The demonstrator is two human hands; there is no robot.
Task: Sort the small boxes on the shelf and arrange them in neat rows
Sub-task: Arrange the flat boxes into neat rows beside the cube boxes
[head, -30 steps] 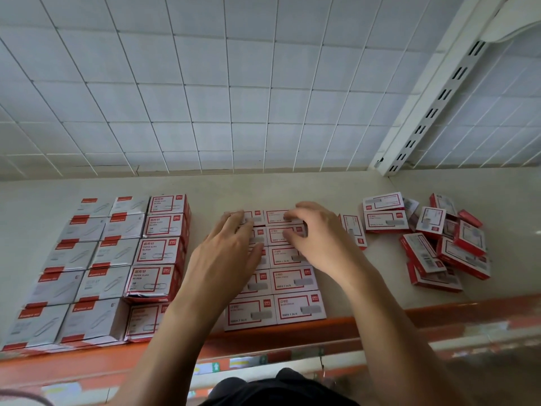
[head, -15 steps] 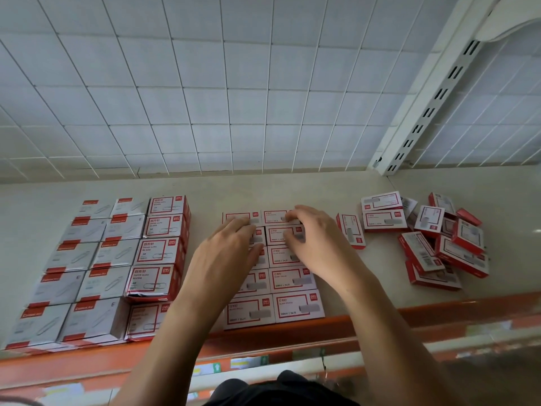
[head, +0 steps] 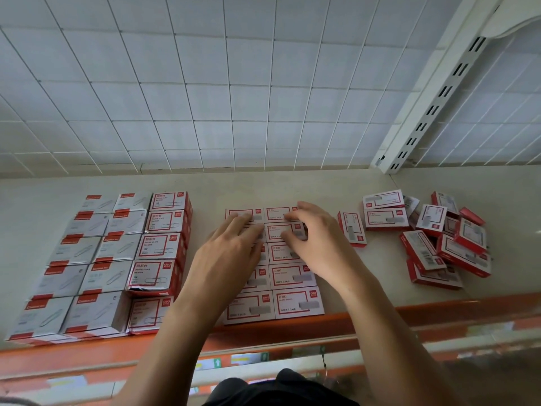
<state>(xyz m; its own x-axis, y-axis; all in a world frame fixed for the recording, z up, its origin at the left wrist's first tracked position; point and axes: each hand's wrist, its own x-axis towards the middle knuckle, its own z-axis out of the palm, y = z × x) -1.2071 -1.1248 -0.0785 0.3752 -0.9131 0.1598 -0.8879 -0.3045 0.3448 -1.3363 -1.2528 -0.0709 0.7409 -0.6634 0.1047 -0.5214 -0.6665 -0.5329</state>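
**While both hands rest on the middle rows of a shelf**

Where the pale shelf (head: 292, 186) meets a white wire grid (head: 205, 98) at the back, a slotted white upright (head: 433, 106) rises near the right rear, and an orange lip (head: 424, 313) runs along the front edge. At the left stands a tight block of grey boxes (head: 96, 279), with a column of taller red-and-white boxes (head: 158, 247) touching its right side. In the middle, two neat columns of small boxes (head: 297, 303) reach the lip.

The left hand (head: 228, 259) lies flat on the left column, fingers straight and close together. The right hand (head: 319, 244) arches over the rear boxes of the right column, bent fingers touching them; grip or mere press, I cannot tell.

Bare shelf lies behind the rows and on both sides of them. To the right sit a lone box (head: 351, 230) and a loose pile (head: 445, 244).
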